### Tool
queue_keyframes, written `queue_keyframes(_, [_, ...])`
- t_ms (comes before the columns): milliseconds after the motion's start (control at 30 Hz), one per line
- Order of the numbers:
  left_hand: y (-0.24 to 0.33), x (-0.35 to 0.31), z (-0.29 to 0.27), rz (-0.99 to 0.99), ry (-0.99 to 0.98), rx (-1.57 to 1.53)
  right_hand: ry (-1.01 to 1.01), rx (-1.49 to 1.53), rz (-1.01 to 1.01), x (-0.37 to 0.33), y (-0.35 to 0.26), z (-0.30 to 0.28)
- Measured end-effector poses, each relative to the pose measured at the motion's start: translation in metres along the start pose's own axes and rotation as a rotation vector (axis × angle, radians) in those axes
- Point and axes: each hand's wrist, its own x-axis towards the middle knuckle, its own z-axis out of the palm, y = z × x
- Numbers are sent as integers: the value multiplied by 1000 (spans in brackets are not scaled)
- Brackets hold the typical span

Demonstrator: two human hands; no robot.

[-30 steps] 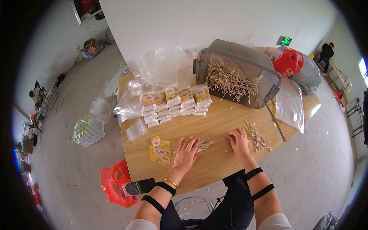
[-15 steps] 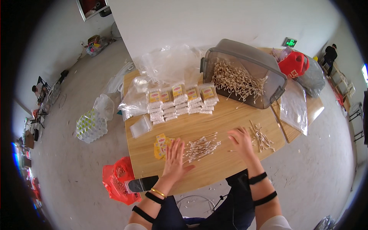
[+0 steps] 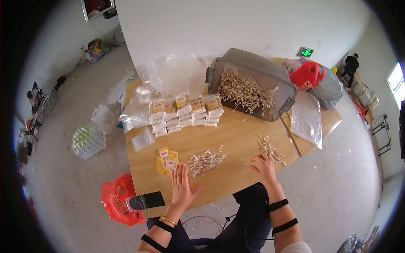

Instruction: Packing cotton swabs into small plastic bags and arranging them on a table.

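Note:
My left hand point(image 3: 182, 190) is open, fingers and thumb spread. Its fingertips are at the edge of the yellow printed cards point(image 3: 167, 160), beside the middle pile of cotton swabs point(image 3: 206, 160). These swabs lie roughly side by side on the wooden table point(image 3: 236, 139). My right hand point(image 3: 265, 170) is lowered at the near side of a smaller, looser heap of swabs point(image 3: 270, 147), fingers bent and apart from the thumb. A single swab point(image 3: 243, 165) lies just left of its thumb and index finger; I see no clear grip on it.
A grey plastic bin point(image 3: 253, 63) tipped on its side holds many swabs. Stacked packs of swabs point(image 3: 184, 110) stand left of it, near clear bags point(image 3: 173, 76). A phone-like black slab point(image 3: 147, 201) lies by a red bag point(image 3: 120, 202). A red jug point(image 3: 307, 76) stands at the right.
My right hand has come down from above the table to the near edge of the smaller swab heap. My left hand stays by the cards. The whole view has shifted slightly.

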Motion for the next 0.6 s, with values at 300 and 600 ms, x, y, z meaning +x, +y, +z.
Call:
queue_keyframes(300, [18,17,35,26,11,-162,-184,112,-312,10,-88,44])
queue_keyframes(600, [4,37,15,-26,64,-159,31,450,-133,46,-93,67])
